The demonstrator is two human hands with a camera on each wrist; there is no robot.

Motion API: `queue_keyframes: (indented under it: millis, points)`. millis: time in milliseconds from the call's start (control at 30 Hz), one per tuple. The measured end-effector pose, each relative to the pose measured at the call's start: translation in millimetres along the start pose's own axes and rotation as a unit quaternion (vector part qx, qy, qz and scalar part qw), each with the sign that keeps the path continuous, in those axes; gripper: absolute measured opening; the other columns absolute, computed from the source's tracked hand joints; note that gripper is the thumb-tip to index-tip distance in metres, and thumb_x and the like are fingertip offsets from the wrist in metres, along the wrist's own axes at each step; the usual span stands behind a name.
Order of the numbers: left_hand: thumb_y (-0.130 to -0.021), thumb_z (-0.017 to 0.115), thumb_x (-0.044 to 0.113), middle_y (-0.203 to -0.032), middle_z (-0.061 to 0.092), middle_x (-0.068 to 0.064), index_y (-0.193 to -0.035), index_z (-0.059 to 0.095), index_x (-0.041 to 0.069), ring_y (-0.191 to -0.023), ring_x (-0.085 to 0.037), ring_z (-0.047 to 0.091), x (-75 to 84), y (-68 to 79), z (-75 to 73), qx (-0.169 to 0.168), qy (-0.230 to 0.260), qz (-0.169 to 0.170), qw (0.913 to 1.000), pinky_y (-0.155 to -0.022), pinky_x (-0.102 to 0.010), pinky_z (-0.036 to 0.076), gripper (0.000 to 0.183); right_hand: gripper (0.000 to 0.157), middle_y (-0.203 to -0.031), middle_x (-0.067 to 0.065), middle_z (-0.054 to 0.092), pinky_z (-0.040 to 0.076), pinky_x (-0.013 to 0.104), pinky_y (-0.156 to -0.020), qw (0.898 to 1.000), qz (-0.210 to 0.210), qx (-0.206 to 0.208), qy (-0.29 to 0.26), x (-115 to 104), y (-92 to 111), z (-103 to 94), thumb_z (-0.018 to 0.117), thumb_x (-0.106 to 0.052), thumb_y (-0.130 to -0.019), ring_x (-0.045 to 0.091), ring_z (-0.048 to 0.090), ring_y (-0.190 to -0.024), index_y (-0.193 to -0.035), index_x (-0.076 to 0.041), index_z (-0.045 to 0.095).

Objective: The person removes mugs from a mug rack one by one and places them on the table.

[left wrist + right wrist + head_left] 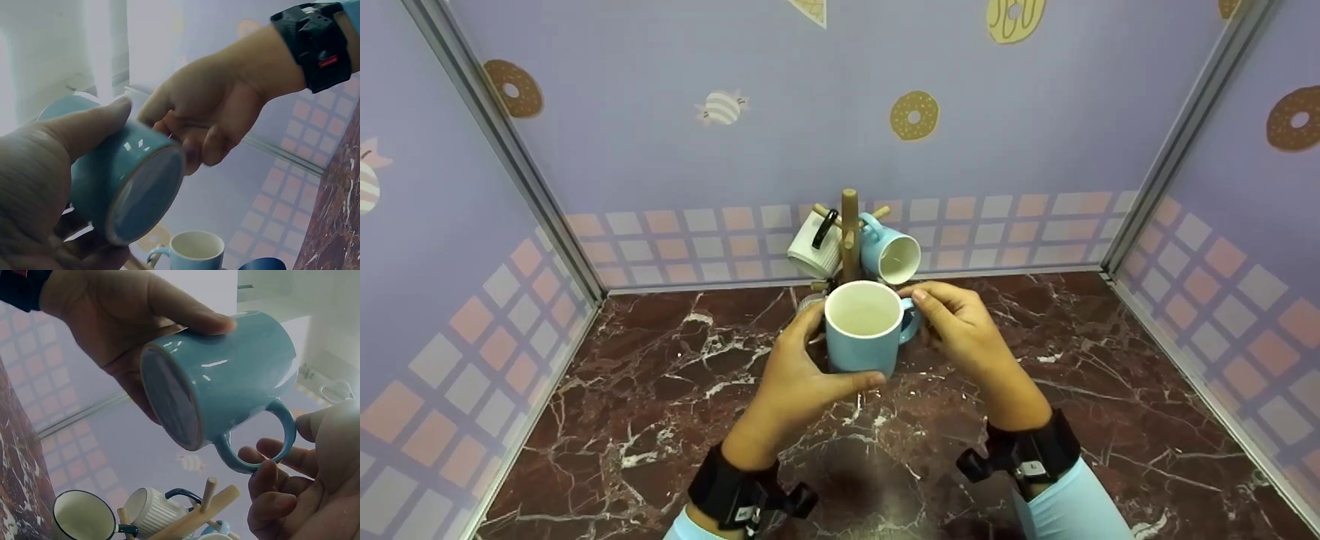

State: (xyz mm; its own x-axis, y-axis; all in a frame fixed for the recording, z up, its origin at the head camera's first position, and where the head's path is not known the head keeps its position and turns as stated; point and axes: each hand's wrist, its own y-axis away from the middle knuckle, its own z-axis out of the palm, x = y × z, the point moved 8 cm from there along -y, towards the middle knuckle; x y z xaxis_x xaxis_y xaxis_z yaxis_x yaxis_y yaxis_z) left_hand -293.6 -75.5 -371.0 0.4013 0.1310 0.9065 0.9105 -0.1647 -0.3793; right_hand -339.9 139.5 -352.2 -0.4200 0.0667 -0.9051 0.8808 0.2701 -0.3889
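Observation:
A light blue mug with a cream inside is held up, its opening towards the head camera. My left hand grips the mug's body, thumb along the near side and fingers round the far side. At the handle, my right hand pinches the loop between thumb and fingers. The mug's plain base shows in the left wrist view. Just behind it in the head view stands a wooden mug tree, its lower part hidden by the held mug.
On the tree hang a ribbed white mug with a black handle and another light blue mug. Lower down, a dark-rimmed white mug shows in the right wrist view. Patterned walls enclose the dark marbled table.

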Motion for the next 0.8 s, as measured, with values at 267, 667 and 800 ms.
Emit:
queue_keyframes:
  millis: [267,667,800]
  points:
    - [-0.068,0.11,0.013,-0.148,0.073,-0.011,-0.158,0.064,0.009,-0.135,-0.03,0.07,-4.5,-4.9,-7.2,-0.049,0.015,0.016,0.9986,-0.117,-0.049,0.062,0.101,0.035,-0.061,-0.01,0.051,0.037,0.017,-0.048,0.995,-0.007,-0.096,-0.03,-0.4,3.7,6.9,0.051,-0.009,-0.117,0.003,0.043,-0.052,-0.104,0.019,0.069]
    - [-0.066,0.109,0.005,-0.149,0.073,-0.012,-0.159,0.062,0.008,-0.136,-0.032,0.073,-12.7,-7.0,-0.6,-0.059,0.031,-0.002,0.9978,-0.118,-0.047,0.062,0.104,0.035,-0.065,-0.01,0.053,0.042,0.019,-0.052,0.992,0.026,-0.127,0.007,3.3,3.8,3.5,0.054,-0.011,-0.116,0.005,0.048,-0.057,-0.099,0.018,0.064]
    - [-0.069,0.109,0.009,-0.149,0.073,-0.011,-0.162,0.06,0.009,-0.135,-0.031,0.073,-14.2,-5.7,4.7,-0.054,0.029,-0.004,0.9981,-0.118,-0.048,0.062,0.105,0.037,-0.066,-0.01,0.052,0.041,0.019,-0.052,0.993,0.033,-0.111,0.018,2.1,4.2,-1.3,0.056,-0.012,-0.116,0.006,0.046,-0.058,-0.094,0.018,0.062]
